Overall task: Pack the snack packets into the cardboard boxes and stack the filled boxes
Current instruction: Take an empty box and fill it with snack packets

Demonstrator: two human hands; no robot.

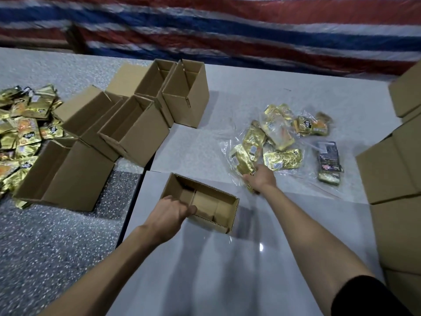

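Observation:
An open cardboard box (224, 207) sits on the grey surface just ahead of me, with nothing visible inside. My left hand (174, 212) grips its near left wall, thumb over the rim. My right hand (259, 179) reaches to the right and grips a gold snack packet (242, 161) at the near edge of a small heap of gold packets (276, 135) lying on clear plastic bags. A dark packet (329, 160) lies to the right of that heap.
Several open cardboard boxes (136, 131) stand at the back left. A large pile of gold packets (21, 135) lies at the far left. Stacked closed boxes (394, 169) line the right edge. A striped tarp (227, 30) hangs behind.

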